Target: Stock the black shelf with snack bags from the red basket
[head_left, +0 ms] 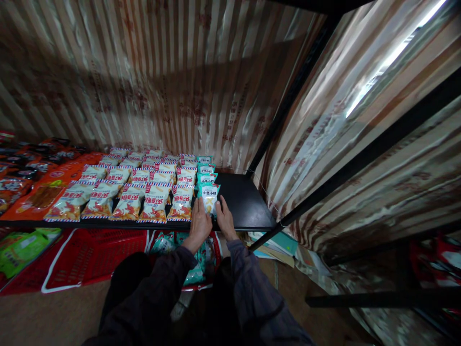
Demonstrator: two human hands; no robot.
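A small teal-and-white snack bag (209, 193) stands at the front of a short row of matching teal bags (206, 169) on the black shelf (248, 204). My left hand (200, 222) presses against its left side, fingers pointing up and forward. On its right side lies my right hand (225, 217), so the bag is held between both hands at the shelf's front edge. Just left of my left hand is a white snack bag (181, 202) with a striped border, the end of several rows of the same kind. My fingers partly cover the teal bag's lower part.
Orange snack packs (50, 190) lie farther left on the shelf. Below it are a red basket (97, 254) and more teal bags (196, 274) in a container. A black shelf post (306, 206) slants on the right, before a striped plastic sheet (173, 81). Flattened cardboard (281, 245) lies low.
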